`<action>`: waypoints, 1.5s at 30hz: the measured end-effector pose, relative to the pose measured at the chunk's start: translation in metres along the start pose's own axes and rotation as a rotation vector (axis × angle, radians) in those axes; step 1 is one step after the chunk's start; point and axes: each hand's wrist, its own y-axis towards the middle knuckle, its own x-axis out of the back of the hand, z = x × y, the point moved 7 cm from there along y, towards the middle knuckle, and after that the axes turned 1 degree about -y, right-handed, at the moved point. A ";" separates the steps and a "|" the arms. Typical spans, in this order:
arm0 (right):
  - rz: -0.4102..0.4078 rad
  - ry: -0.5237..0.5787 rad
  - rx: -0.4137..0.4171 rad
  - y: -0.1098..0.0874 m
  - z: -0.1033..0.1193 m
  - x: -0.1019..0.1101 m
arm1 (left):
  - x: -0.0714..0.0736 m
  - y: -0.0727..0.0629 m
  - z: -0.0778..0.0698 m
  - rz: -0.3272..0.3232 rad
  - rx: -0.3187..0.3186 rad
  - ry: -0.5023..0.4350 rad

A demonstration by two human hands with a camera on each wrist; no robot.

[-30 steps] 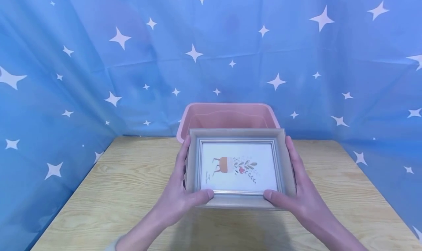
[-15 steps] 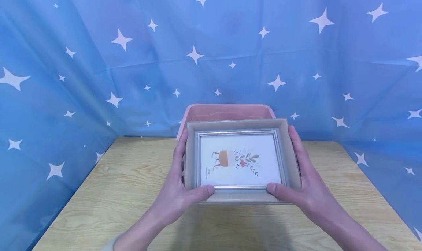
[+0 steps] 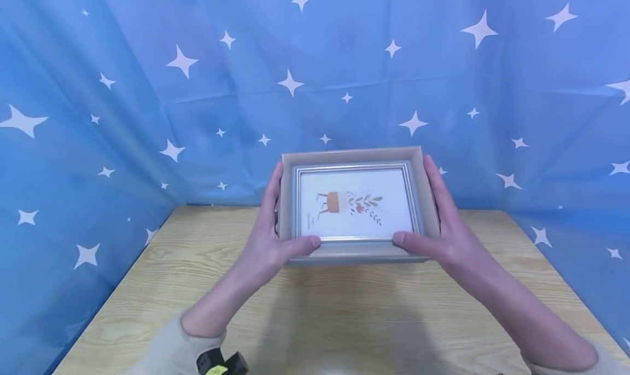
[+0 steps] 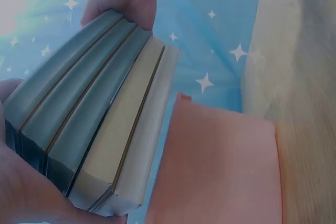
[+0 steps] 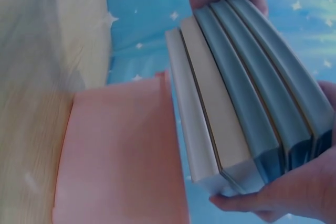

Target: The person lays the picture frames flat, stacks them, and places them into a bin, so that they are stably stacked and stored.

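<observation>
Both hands hold a stack of several picture frames (image 3: pixel 354 205). My left hand (image 3: pixel 263 238) grips its left side and my right hand (image 3: pixel 450 235) its right side, thumbs over the near edge of the top frame. That frame has a silvery border and a white print of a plant in an orange-brown pot, turned sideways. In the left wrist view the upper frames look blue-grey and the lower two cream and whitish. Below the stack stands a pink bin (image 4: pixel 220 166), with a strip of blue curtain showing between them. The stack hides the bin in the head view.
A light wooden table (image 3: pixel 197 260) lies beneath the hands. Blue curtain (image 3: pixel 236 91) with white stars hangs behind it and along both sides. A black device with a yellow mark (image 3: pixel 216 370) sits at the left sleeve.
Both hands have lifted the stack of picture frames up and away, toward the back curtain. The pink bin, partly visible before, is now covered by it in the head view.
</observation>
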 end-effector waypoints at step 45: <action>-0.011 0.367 -0.503 0.145 -0.112 -0.004 | 0.023 0.147 0.124 0.068 0.527 -0.127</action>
